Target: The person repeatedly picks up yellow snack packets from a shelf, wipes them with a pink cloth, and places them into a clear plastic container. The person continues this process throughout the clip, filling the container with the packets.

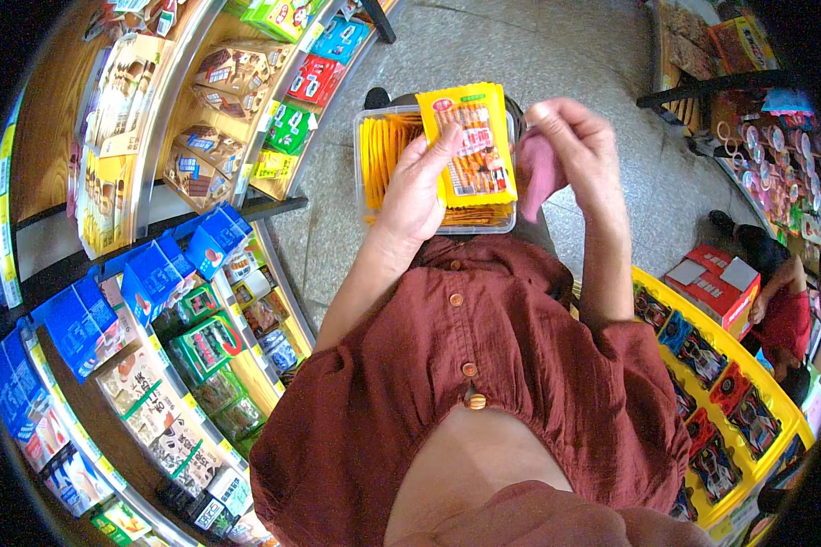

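My left hand [421, 179] grips a yellow snack packet [477, 147], thumb across its printed front. Beneath that packet is a clear plastic tub [360, 174], which appears to rest on my lap. Yellow packets [383, 154] stand on edge in the tub's left side, and more lie along its near side. Out to the right, my right hand [578, 147] is closed on a pink cloth [542, 167] that hangs from the fingers. The cloth looks slightly blurred and is beside the tub's right wall.
Shelves of packaged snacks [229, 147] curve along the left, with blue boxes [154, 273] nearer. A yellow display tray [732, 403] of packets stands at right. Beyond it, another person [787, 314] in red is by a red carton [715, 284]. Grey floor tiles [479, 48] lie ahead.
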`<state>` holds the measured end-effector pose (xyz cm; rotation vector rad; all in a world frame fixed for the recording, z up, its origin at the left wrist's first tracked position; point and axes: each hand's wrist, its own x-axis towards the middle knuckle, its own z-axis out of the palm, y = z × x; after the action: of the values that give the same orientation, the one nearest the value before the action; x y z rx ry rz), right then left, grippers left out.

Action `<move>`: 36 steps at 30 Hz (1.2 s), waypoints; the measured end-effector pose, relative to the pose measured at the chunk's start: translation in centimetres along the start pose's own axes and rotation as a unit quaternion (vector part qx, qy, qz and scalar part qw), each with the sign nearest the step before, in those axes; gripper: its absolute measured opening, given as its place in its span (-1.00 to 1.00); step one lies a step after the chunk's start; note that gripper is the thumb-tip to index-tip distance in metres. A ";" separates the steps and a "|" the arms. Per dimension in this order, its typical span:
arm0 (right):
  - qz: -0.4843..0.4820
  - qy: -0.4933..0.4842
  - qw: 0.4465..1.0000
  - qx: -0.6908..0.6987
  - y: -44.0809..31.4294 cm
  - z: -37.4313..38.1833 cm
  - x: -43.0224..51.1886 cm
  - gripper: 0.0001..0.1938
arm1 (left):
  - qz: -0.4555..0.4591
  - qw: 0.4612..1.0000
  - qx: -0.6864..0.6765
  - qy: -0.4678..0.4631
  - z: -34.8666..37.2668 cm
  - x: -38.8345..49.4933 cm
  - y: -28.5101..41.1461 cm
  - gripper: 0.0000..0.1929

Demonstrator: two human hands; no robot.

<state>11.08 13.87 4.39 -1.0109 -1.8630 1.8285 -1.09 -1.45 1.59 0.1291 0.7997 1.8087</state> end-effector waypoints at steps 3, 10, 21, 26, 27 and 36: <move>-0.165 0.133 0.976 0.040 -1.3 0.4 -0.9 -0.86 | 0.012 0.999 0.001 0.034 0.1 0.3 -0.2 -0.68; -0.472 0.162 0.824 -0.270 -1.2 5.6 0.9 -0.83 | 0.071 0.992 0.092 -0.049 -1.1 -0.2 -4.0 -0.62; -0.282 -0.017 0.938 -0.201 0.0 4.5 -3.1 -0.87 | 0.125 0.987 0.044 0.089 -0.3 0.7 -0.8 -0.67; -0.092 0.050 0.984 -0.145 -0.6 2.1 -2.7 -0.73 | 0.082 0.993 0.044 0.076 0.1 1.1 -0.5 -0.67; -0.093 0.031 0.985 -0.145 -0.6 2.0 -2.5 -0.74 | 0.073 0.993 0.046 0.084 0.2 1.2 -0.7 -0.67; -0.088 -0.013 0.996 0.028 0.1 1.1 -1.9 -0.78 | 0.103 0.988 0.027 0.112 -0.2 0.7 -0.4 -0.66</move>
<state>11.64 11.77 4.65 -0.7823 -1.8401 1.7877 -1.16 -0.83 1.01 0.0449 1.0250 2.0212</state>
